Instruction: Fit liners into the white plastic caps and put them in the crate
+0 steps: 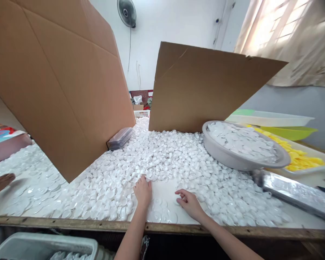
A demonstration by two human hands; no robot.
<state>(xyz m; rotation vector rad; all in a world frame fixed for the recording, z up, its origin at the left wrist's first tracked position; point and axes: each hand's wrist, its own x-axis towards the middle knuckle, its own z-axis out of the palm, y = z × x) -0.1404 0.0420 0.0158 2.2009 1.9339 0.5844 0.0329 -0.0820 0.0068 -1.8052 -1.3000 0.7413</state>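
Small, glossy white pieces [162,159], heaped

A head-worn camera looks forward and down over a wooden table edge [97,224], near the wearer's left hand [143,191] and right hand [190,204], its wide view reaching the far white wall [173,21].

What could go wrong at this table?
1. Small white pieces lie close to the front wooden edge; a sweep by the left hand or right hand might push some off.
2. The grey basin is heaped with flat white pieces; a knock could spill them into the loose pile.
3. The left cardboard panel slants over the pieces; if bumped, it might shift and scatter some.
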